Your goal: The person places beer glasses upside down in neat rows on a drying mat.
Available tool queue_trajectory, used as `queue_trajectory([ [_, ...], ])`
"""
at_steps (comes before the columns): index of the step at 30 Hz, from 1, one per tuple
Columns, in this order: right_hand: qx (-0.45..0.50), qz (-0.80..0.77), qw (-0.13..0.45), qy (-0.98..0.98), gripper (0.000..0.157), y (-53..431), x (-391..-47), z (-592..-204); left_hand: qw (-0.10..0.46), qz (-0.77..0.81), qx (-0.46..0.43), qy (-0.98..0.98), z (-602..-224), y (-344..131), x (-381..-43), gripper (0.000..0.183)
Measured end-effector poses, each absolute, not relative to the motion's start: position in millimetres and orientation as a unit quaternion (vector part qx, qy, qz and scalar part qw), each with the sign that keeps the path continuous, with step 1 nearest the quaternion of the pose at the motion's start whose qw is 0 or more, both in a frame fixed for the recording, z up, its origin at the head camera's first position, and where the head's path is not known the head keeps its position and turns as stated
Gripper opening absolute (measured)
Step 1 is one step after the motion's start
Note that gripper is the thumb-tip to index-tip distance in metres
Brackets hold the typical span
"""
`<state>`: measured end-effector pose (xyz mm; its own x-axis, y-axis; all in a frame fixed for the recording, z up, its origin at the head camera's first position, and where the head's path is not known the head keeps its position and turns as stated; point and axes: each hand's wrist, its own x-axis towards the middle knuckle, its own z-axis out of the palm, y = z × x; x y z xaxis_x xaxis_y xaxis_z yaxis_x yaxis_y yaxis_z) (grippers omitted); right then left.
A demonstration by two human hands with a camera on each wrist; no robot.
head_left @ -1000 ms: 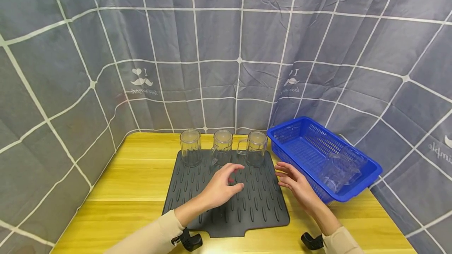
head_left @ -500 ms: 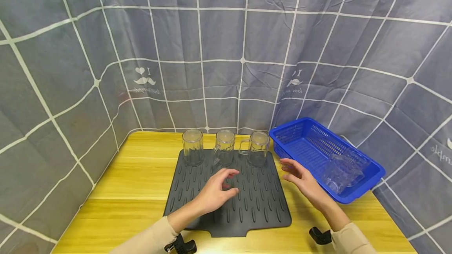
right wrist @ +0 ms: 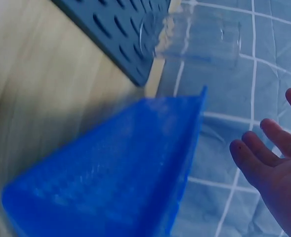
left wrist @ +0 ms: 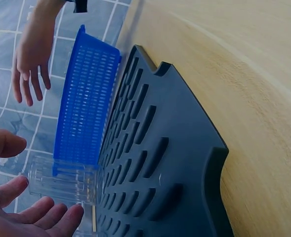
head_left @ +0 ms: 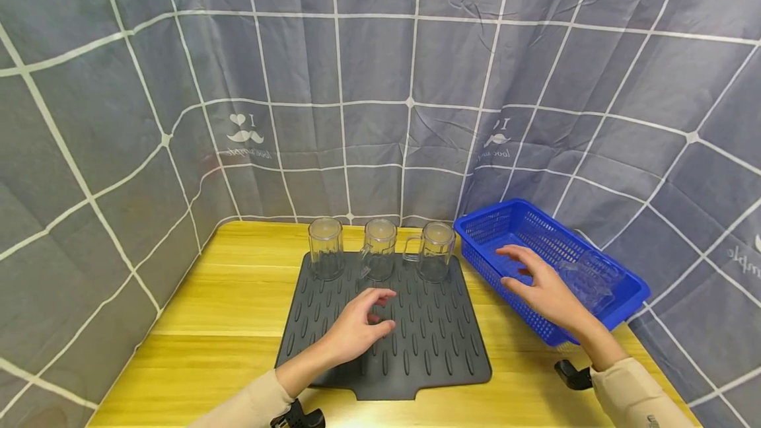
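Three clear glass mugs, a left one point(head_left: 326, 256), a middle one point(head_left: 379, 257) and a right one point(head_left: 435, 259), stand in a row along the back of a dark ribbed mat point(head_left: 428, 349). They seem to be upside down. Over the middle of the mat hovers my left hand point(head_left: 359, 327), its fingers loosely bent around nothing. My right hand point(head_left: 545, 288) hangs above the blue basket point(head_left: 493, 269), also holding nothing, thumb and fingers apart. More clear glassware point(head_left: 594, 276) lies in the basket's near right end, partly hidden by that hand; the number of pieces is unclear.
The mat and basket rest on a yellow wood-grain table point(head_left: 208, 329). A grey curtain point(head_left: 380, 137) with white grid lines encloses the back and sides. In the right wrist view, the basket wall point(right wrist: 110, 168) rises close to the camera.
My right hand has moved right, from beside the basket to above it. My left hand has drawn back slightly toward the lower left. The mugs on the mat stay in place.
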<state>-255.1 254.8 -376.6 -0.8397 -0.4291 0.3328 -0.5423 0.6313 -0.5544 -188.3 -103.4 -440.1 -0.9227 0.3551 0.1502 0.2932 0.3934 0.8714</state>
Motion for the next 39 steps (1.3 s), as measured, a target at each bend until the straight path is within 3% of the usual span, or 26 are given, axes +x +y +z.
queue_trajectory([
  [6,0.280,0.277,0.122,-0.911,0.047,272.2,-260.1,-363.2,0.030,0.507,0.189,0.841,-442.3,-104.7,-185.8,0.045],
  [15,0.277,0.241,0.130,-0.921,0.051,295.3,-269.2,-352.0,0.028,0.505,0.190,0.842,-444.1,-107.3,-185.9,0.045],
  [23,0.274,0.210,0.096,-0.934,0.052,310.1,-271.0,-346.4,0.037,0.480,0.185,0.857,-447.9,-109.1,-181.3,0.045],
  [31,0.280,0.166,0.098,-0.940,0.053,326.9,-272.7,-351.0,0.045,0.486,0.182,0.854,-451.3,-109.0,-178.8,0.045],
  [39,0.264,0.150,0.052,-0.951,0.053,333.8,-272.1,-348.3,0.046,0.494,0.177,0.850,-450.2,-111.3,-179.6,0.046],
])
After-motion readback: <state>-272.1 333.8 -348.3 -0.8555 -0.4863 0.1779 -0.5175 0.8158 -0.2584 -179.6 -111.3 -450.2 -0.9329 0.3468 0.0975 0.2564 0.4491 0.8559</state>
